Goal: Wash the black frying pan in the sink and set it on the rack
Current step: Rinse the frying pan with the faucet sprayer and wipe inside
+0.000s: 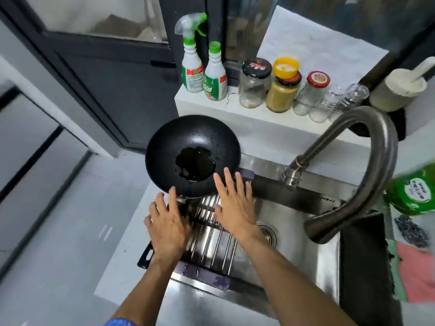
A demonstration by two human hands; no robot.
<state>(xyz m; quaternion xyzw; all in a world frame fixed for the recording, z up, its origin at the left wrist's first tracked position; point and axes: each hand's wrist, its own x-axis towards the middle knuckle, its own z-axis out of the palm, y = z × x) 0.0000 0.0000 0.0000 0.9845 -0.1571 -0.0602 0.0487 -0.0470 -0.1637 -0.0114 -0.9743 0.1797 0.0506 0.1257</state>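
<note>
Both hands are flat and spread, holding nothing: the left hand (168, 222) hovers over the pan's handle, the right hand (234, 204) over the rack (211, 241) beside the pan's rim. The black pan (193, 156) sits upright at the rack's far left end, across the sink (294, 231), wet with droplets and a dark puddle inside. It looks washed and placed; perhaps only draining that puddle remains. The tap (367, 161) shows no running water.

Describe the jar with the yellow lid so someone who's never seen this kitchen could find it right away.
Start at the curved faucet over the sink and look to the white ledge behind it, where glass jars stand in a row. The jar is second from the left, filled with tan powder, alone with a yellow lid.
</note>
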